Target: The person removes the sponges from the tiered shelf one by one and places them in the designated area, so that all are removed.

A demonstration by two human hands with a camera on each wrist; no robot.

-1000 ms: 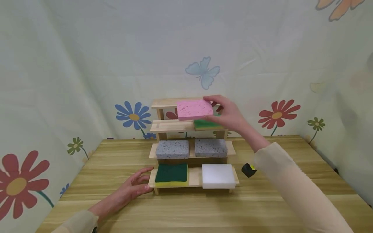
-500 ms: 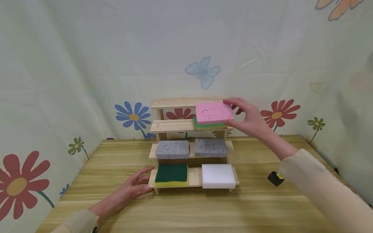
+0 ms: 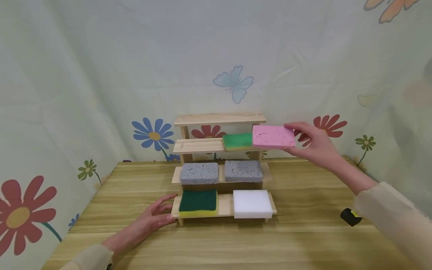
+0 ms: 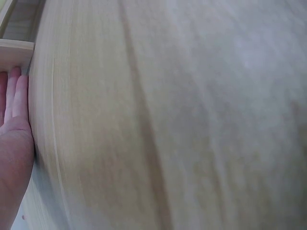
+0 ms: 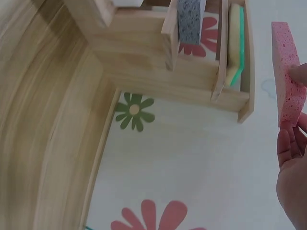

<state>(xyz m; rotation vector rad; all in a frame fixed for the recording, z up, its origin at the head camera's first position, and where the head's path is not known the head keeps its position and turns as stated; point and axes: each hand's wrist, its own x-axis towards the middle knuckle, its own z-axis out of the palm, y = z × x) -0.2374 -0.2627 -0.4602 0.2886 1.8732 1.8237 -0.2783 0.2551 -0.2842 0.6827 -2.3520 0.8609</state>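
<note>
My right hand [image 3: 315,144] pinches a pink sponge [image 3: 272,136] by its right end, thumb at the near side and fingers at the far side. It is held in the air beside the right end of the third step of a wooden stepped rack [image 3: 199,144]. In the right wrist view the pink sponge [image 5: 286,72] stands apart from the rack. My left hand [image 3: 153,215] rests against the left end of the lowest step. Its fingers [image 4: 20,98] lie straight towards the wood in the left wrist view.
A green and yellow sponge [image 3: 237,141] lies on the third step. Two grey sponges [image 3: 199,173] sit on the second. The lowest step carries a dark green and yellow sponge [image 3: 198,200] and a white sponge [image 3: 252,202]. Behind the table [image 3: 216,243] hangs a flowered cloth [image 3: 303,56].
My right hand has carried the pink sponge rightwards and slightly down from in front of the upper steps, uncovering the green sponge. The left hand has stayed in place.
</note>
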